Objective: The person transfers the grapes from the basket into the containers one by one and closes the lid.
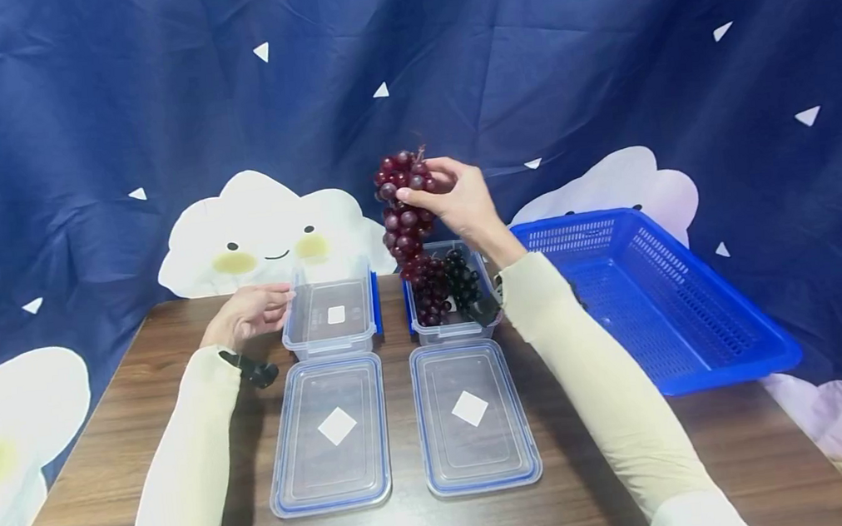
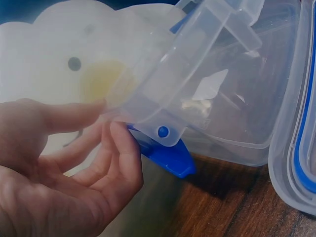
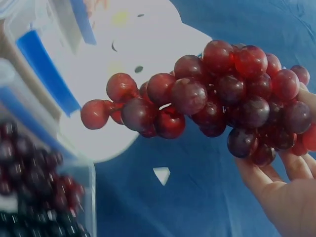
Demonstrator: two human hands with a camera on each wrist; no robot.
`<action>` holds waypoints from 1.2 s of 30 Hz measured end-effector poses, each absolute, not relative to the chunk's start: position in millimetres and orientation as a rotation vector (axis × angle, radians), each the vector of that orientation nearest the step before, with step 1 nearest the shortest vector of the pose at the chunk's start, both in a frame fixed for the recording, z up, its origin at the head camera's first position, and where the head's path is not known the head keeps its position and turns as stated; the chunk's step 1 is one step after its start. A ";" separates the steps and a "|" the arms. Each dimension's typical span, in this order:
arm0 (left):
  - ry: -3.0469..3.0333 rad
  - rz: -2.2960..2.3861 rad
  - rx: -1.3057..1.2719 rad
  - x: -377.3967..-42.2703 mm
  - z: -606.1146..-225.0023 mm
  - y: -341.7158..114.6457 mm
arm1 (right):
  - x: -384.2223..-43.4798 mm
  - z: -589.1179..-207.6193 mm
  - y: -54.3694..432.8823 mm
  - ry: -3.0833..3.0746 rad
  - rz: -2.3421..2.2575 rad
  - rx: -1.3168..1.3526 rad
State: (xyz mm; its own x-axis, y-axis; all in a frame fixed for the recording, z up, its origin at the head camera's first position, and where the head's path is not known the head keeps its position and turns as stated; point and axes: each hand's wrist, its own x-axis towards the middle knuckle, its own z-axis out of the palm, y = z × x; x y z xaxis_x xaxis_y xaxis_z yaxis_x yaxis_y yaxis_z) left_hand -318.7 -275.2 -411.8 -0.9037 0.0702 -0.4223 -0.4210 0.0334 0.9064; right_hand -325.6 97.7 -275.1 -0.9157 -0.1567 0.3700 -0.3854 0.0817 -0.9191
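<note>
My right hand [image 1: 460, 197] grips a bunch of red grapes [image 1: 403, 214] near its stem end, high over the right container; its tail hangs down. In the right wrist view, the fingers hold the bunch [image 3: 212, 94] from below and the side. A second bunch of dark red grapes [image 1: 431, 294] and a bunch of black grapes [image 1: 461, 276] lie in the right clear plastic container [image 1: 452, 335]. At the left container [image 1: 329, 348], my left hand [image 1: 248, 313] pinches the outer edge beside a blue latch [image 2: 165, 155]. Only a white label [image 1: 336, 315] shows inside it.
Two clear lids with blue seals, the left lid [image 1: 330, 471] and the right lid [image 1: 481, 462], lie flat in front of the containers. A blue perforated basket [image 1: 724, 374] stands on the right of the wooden table [image 1: 107, 457]. A blue curtain [image 1: 227, 104] hangs behind.
</note>
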 end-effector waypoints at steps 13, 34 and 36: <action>1.917 1.957 -0.316 -317.0 -421.1 -273.7 | -324.9 -315.8 24.4 -2.146 2.046 0.522; 1.849 2.014 -0.298 -319.7 -414.5 -279.9 | -319.6 -375.3 -47.7 -2.234 2.135 0.358; 1.833 2.025 -0.308 -320.1 -414.5 -279.6 | -319.4 -379.0 -50.8 -2.239 2.163 0.331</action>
